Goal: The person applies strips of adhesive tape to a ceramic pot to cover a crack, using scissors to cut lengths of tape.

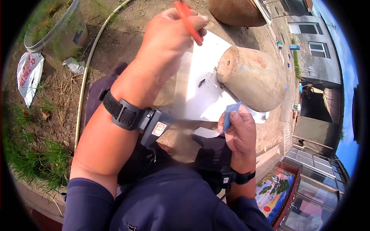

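Observation:
My left hand [169, 32], reaching out at the upper middle, is closed around an orange-red stick-like tool [189, 24]; its kind is hard to make out. Between the thumb and fingers of my right hand [242, 133] is a small folded blue piece [230, 115], perhaps paper or cloth. Just beyond that hand, a tan clay flowerpot [258, 75] lies on its side, its narrow end with a small hole toward the left. The pot rests partly on a white sheet [202, 102]. Dark crumbs and a dark sliver [201, 82] lie on the sheet beside the pot.
A large brown rounded vessel [235, 11] stands at the far side. On the left are a pale hose [89, 63], a clear bucket [58, 34] with plants, a white plastic bag [29, 77] and grass [36, 161]. Buildings [318, 50] rise at the right.

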`<state>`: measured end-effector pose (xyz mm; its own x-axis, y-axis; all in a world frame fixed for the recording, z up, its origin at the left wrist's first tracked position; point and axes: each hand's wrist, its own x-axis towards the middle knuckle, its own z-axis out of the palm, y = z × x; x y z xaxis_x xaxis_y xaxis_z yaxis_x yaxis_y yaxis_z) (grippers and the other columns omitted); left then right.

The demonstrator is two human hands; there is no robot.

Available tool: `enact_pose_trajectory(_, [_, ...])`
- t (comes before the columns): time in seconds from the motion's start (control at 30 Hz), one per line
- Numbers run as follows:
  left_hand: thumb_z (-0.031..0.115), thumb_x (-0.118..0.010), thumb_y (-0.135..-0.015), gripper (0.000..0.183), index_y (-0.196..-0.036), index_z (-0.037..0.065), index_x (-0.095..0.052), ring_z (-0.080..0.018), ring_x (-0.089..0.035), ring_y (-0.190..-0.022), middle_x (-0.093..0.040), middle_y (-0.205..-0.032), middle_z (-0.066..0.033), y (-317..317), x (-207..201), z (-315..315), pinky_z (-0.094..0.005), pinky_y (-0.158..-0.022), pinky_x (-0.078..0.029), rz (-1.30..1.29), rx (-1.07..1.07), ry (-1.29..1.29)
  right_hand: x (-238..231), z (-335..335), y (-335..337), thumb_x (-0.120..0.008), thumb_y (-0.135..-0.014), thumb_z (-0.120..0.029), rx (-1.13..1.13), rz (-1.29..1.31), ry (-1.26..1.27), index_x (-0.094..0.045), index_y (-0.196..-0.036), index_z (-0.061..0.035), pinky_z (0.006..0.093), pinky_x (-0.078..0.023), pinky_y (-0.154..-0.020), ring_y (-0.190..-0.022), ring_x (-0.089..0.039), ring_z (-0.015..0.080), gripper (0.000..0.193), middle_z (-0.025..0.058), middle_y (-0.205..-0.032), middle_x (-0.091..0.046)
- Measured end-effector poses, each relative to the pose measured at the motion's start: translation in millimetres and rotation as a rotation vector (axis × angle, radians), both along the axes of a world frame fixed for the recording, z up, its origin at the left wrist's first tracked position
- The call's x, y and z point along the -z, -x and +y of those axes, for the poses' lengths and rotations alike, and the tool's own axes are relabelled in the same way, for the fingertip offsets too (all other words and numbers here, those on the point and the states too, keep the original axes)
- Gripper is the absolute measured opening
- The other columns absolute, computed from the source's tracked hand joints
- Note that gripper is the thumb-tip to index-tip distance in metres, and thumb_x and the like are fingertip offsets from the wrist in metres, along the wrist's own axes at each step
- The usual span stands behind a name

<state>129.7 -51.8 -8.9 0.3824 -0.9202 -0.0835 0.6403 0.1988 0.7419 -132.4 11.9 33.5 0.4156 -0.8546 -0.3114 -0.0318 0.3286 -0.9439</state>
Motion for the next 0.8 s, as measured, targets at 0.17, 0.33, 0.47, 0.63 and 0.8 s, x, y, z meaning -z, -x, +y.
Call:
enact_pose_trajectory(0.17, [0.021,-0.08,-0.086,0.022,-0.082,0.008,-0.062,-0.0079,-0.053,-0.064,-0.06,-0.07,-0.0001,7,2,8,-0.0232,-0.059,-0.04,-0.166,0.362,0.058,1,-8,-16,-0.054,-0.106,-0.024,-0.008,0.079,0.02,-0.06,-0.112,0.0048,0.0259,-0.051,-0.072,-0.078,-0.064,0.0134,0.03,0.0093,-0.091,-0.068])
enact_pose_trajectory(0.33, [0.019,-0.082,-0.085,0.026,-0.079,0.009,-0.059,-0.0057,-0.052,-0.062,-0.057,-0.07,0.0038,22,-2,20,-0.0225,-0.057,-0.041,-0.384,0.772,0.031,-4,-11,-23,-0.053,-0.106,-0.021,0.141,0.122,0.029,-0.057,-0.112,0.005,0.0286,-0.051,-0.066,-0.07,-0.063,0.0166,0.027,0.0108,-0.084,-0.065])
enact_pose_trajectory(0.47, [0.015,-0.081,-0.085,0.024,-0.08,0.009,-0.059,-0.005,-0.052,-0.065,-0.057,-0.072,0.005,35,-7,24,-0.0222,-0.059,-0.042,-0.298,0.818,0.06,3,-14,-6,-0.055,-0.105,-0.022,0.121,0.193,0.105,-0.058,-0.113,0.0046,0.0274,-0.05,-0.066,-0.07,-0.062,0.0146,0.028,0.0093,-0.086,-0.065])
enact_pose_trajectory(0.63, [0.01,-0.078,-0.084,0.02,-0.08,0.008,-0.058,-0.0056,-0.052,-0.066,-0.057,-0.074,0.0047,45,-2,23,-0.0225,-0.059,-0.042,-0.328,0.844,0.06,-5,-9,-4,-0.059,-0.104,-0.025,0.127,0.199,0.077,-0.061,-0.114,0.0023,0.0261,-0.05,-0.067,-0.073,-0.061,0.0124,0.029,0.0073,-0.091,-0.066])
enact_pose_trajectory(0.8, [0.01,-0.077,-0.083,0.02,-0.08,0.008,-0.058,-0.0064,-0.053,-0.067,-0.056,-0.075,0.0042,53,-2,24,-0.0232,-0.061,-0.043,-0.328,0.839,0.067,-1,-1,3,-0.056,-0.104,-0.013,0.165,0.076,-0.024,-0.064,-0.117,0.0033,0.0257,-0.051,-0.077,-0.088,-0.062,0.0087,0.022,0.0039,-0.102,-0.067])
